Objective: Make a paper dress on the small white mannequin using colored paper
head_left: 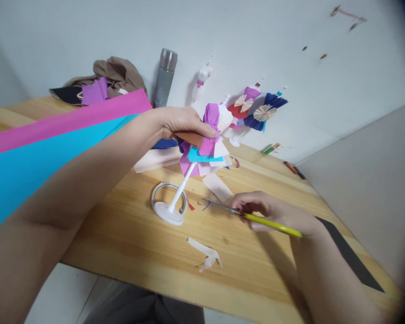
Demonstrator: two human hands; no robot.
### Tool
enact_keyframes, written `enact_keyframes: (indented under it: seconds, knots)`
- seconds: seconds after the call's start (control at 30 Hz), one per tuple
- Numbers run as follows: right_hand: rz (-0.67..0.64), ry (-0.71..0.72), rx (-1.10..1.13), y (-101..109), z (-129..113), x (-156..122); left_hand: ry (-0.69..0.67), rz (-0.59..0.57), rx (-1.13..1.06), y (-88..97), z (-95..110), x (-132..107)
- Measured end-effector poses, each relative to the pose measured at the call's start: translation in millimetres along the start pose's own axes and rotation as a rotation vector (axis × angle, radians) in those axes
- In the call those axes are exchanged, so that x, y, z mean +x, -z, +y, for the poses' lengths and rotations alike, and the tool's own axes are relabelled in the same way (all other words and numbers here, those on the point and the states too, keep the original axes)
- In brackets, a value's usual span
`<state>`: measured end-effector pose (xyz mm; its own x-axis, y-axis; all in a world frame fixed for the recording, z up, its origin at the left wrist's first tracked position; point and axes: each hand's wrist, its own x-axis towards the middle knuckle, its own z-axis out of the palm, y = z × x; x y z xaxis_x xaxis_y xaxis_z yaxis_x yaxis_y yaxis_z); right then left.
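Note:
My left hand [189,123] is closed around a small dress form [182,186] on a white stand, tilted, its round base low over the table. Purple, pink, white and turquoise crepe paper [205,155] wraps its body, and a brown piece shows under my fingers. To the right, my right hand [266,209] grips a pair of scissors [270,223] with a yellow handle, seen edge-on, the blades pointing left toward the stand. A ring of tape [154,198] lies behind the stand. White paper scraps [205,249] lie nearer the front edge.
Dressed small forms [265,111] stand against the wall beside a grey thermos [165,76]. Pink and turquoise paper sheets [54,135] spread at the left, near a brown cloth [121,78]. A black sheet [351,254] lies at the right, and a red-black cutter [293,169] farther back.

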<state>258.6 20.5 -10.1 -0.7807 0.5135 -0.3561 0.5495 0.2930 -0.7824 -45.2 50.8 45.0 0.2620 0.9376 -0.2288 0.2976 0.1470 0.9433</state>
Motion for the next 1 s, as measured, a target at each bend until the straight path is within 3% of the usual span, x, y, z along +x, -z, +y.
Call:
enact_keyframes:
  seconds: [0.1,0.2,0.37,0.57,0.7,0.9,1.0]
  knots:
    - [-0.008,0.006,0.003,-1,2,0,-0.101,-0.015,0.006,-1.9,0,-2]
    - [-0.065,0.072,0.069,-4,6,5,-0.097,-0.065,-0.020,-2.5,1,-4]
    - [0.019,-0.034,-0.092,-5,4,11,-0.062,-0.082,-0.054,-3.1,2,-6]
    - [-0.003,0.165,0.100,8,3,-7,-0.101,-0.139,-0.099,-6.1,-1,-3]
    - [0.040,0.192,0.082,9,0,-14,-0.112,-0.168,-0.105,-7.2,-3,-1]
    - [-0.131,0.144,0.075,15,5,-23,-0.126,-0.115,-0.103,-7.1,0,-3]
    - [-0.068,0.203,0.017,15,12,-23,-0.137,-0.064,-0.108,-3.9,5,-8]
